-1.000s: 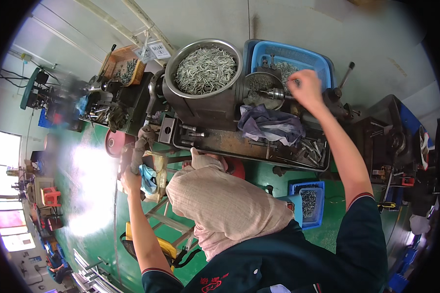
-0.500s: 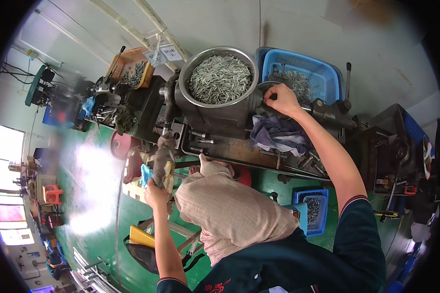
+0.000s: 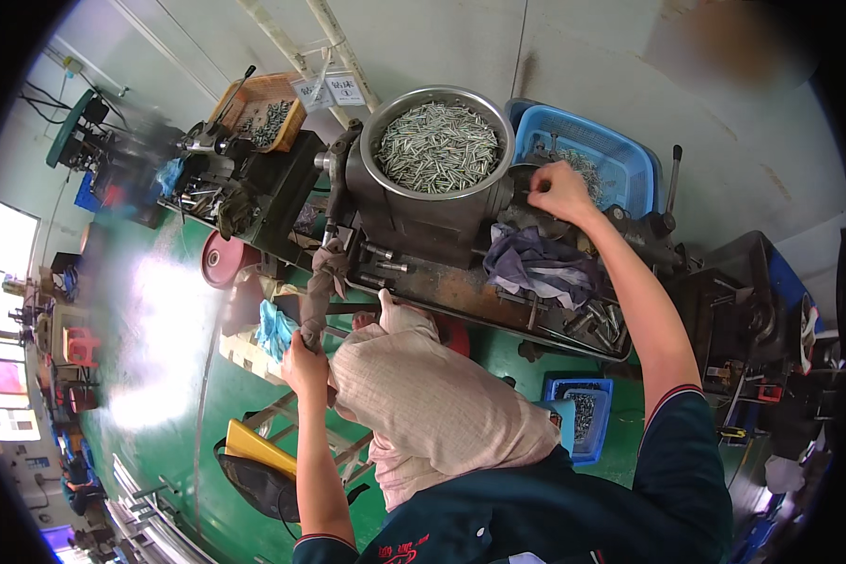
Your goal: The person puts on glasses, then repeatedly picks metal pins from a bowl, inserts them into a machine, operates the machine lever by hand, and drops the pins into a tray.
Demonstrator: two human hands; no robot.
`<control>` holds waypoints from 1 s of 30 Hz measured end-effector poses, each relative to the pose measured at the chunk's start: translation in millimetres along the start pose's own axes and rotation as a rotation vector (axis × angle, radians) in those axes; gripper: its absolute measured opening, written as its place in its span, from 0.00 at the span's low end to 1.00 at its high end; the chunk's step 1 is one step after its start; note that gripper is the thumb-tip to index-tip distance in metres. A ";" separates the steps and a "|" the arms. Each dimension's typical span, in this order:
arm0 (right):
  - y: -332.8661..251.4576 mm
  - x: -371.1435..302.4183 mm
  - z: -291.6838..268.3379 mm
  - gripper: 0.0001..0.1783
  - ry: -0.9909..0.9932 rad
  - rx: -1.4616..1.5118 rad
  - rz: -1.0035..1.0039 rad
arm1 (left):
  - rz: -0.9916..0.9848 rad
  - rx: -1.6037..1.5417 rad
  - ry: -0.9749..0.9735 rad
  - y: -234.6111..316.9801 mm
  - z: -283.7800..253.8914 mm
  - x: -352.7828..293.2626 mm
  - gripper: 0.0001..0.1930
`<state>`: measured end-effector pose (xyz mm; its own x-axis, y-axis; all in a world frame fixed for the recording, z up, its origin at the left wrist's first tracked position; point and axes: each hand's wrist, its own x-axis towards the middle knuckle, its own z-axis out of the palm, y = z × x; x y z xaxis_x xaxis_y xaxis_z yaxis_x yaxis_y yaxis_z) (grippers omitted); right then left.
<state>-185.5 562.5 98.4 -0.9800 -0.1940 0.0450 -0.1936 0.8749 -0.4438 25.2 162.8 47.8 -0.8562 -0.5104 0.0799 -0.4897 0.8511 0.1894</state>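
My left hand (image 3: 305,365) is closed round the lower end of a long lever (image 3: 326,277) wrapped in brown cloth. The lever hangs down from the left side of a dark metal machine (image 3: 414,226). At the machine's right side, my right hand (image 3: 564,193) is pinched beside the round spindle (image 3: 522,183); whatever its fingertips hold is too small to make out. On top of the machine sits a steel bowl (image 3: 370,155) heaped with small metal pins (image 3: 439,146). Below my right wrist lies a crumpled dark blue rag (image 3: 536,263).
Behind the right hand stands a blue plastic basket (image 3: 634,155) with more metal pins. Bolts and tools lie on the machine bed (image 3: 451,287). A blue bin (image 3: 592,442) is on the floor to the right. A pale cloth (image 3: 432,395) covers my lap.
The view has shifted slightly, so the bench sits further right. My left hand still grips the lever, and my right hand stays pinched at the spindle.
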 end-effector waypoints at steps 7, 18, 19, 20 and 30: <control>-25.3 9.1 -41.0 0.05 0.759 -0.249 -0.162 | 0.004 0.003 0.010 2.7 3.2 1.6 0.13; -94.4 55.8 -30.0 0.03 0.279 -0.129 -0.411 | 0.021 0.031 0.016 -1.2 4.1 0.2 0.12; -94.7 56.8 -29.4 0.03 0.279 -0.128 -0.413 | 0.019 0.031 0.017 -1.2 3.5 0.0 0.12; -94.8 57.4 -29.2 0.02 0.263 -0.117 -0.406 | 0.013 0.025 0.014 -0.8 2.7 0.2 0.12; -59.5 43.5 -66.8 0.05 0.270 0.465 -0.222 | 0.021 0.005 0.019 -1.3 2.8 -0.3 0.11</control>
<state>-219.7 531.7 186.5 -0.9072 -0.1775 0.3813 -0.4149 0.5273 -0.7415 25.6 162.2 44.9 -0.8629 -0.4949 0.1028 -0.4726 0.8621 0.1830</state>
